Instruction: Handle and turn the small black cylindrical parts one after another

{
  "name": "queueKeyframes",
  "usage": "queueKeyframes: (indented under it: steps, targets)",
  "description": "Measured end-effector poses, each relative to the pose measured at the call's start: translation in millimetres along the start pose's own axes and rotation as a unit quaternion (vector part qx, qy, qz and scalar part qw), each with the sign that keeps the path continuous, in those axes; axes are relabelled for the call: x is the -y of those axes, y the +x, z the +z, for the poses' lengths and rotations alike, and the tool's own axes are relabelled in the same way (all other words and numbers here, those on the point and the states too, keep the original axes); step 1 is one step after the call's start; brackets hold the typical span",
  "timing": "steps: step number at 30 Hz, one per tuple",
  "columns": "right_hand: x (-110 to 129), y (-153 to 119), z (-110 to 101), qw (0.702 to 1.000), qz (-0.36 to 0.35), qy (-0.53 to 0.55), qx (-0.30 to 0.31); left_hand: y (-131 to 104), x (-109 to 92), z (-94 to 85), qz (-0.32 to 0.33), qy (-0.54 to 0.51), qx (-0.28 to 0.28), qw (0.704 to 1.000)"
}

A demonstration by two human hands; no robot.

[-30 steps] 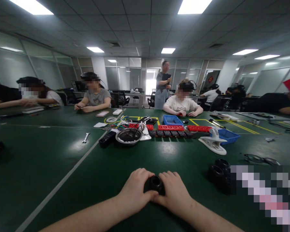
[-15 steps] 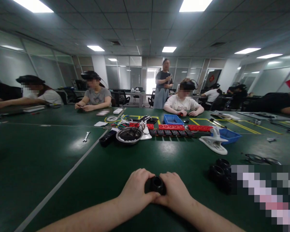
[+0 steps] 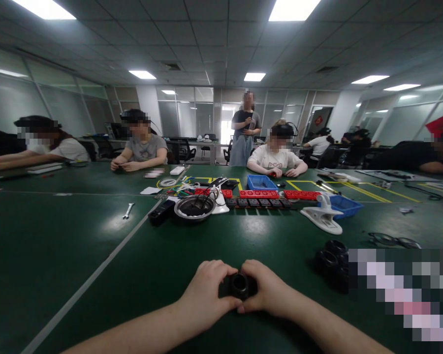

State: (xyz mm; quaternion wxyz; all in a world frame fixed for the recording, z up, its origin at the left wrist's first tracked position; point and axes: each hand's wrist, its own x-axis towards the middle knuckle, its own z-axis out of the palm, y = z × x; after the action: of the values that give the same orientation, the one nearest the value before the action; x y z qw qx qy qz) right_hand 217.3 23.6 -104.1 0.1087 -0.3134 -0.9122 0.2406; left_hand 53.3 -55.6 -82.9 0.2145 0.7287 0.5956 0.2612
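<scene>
A small black hollow round part (image 3: 239, 282) is between my hands, low in the middle of the view, its circular opening facing up toward me. My left hand (image 3: 208, 289) grips it from the left, index finger at the far edge and thumb at the near side. From the right, my right hand (image 3: 268, 290) curls round it, with its thumb close to the left thumb. The fingers hide the part's sides and underside. Several similar black hollow parts (image 3: 332, 263) are grouped on the green table (image 3: 162, 265) to the right.
Farther back are a metal bowl (image 3: 194, 209), a white clamp base (image 3: 323, 216), a blue tray (image 3: 262, 183) and red strips (image 3: 258, 194). A wrench (image 3: 128, 211) lies at left; glasses (image 3: 393, 240) lie at right. Across the table sit co-workers (image 3: 276, 155).
The black part has been turned slightly, and more of its rim and opening shows. Both hands still hold it, with the right fingers shifted a little. The view has swung slightly right.
</scene>
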Motion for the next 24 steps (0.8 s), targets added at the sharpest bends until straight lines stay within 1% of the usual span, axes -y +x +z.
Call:
queueKeyframes:
  steps: [3,5,7,8,11,13,15,18,20,22,24]
  targets:
    - [9,-2,12,0.993,0.04,-0.091,-0.063,-2,-1,4.2,-0.026,0.013,-0.029,0.999]
    - [11,-3,14,0.991,0.033,-0.113,-0.068,-2,0,4.3,-0.031,0.007,-0.034,0.999]
    - [9,-4,9,0.995,0.004,-0.095,-0.041,0,2,1.4,-0.019,-0.002,-0.024,1.0]
    - [7,-5,4,0.997,-0.012,-0.072,-0.02,1,4,-1.1,-0.002,-0.007,-0.009,1.0]
    - [0,-6,-10,0.998,-0.051,0.014,0.045,4,8,-11.0,0.073,-0.025,0.065,0.995]
    - [-3,-5,-16,0.994,-0.063,0.049,0.073,7,10,-16.7,0.107,-0.035,0.103,0.988]
    - [-5,-4,-19,0.992,-0.065,0.061,0.088,8,11,-19.8,0.117,-0.039,0.117,0.985]
    - [-10,-1,-21,0.988,-0.079,0.07,0.113,9,10,-19.7,0.109,-0.038,0.12,0.986]
    - [-13,0,-20,0.985,-0.094,0.073,0.123,8,7,-17.4,0.092,-0.034,0.112,0.989]
    - [-15,0,-18,0.987,-0.097,0.067,0.11,5,4,-14.0,0.063,-0.026,0.093,0.993]
    - [-12,0,-13,0.993,-0.076,0.045,0.078,2,2,-9.9,0.027,-0.015,0.067,0.997]
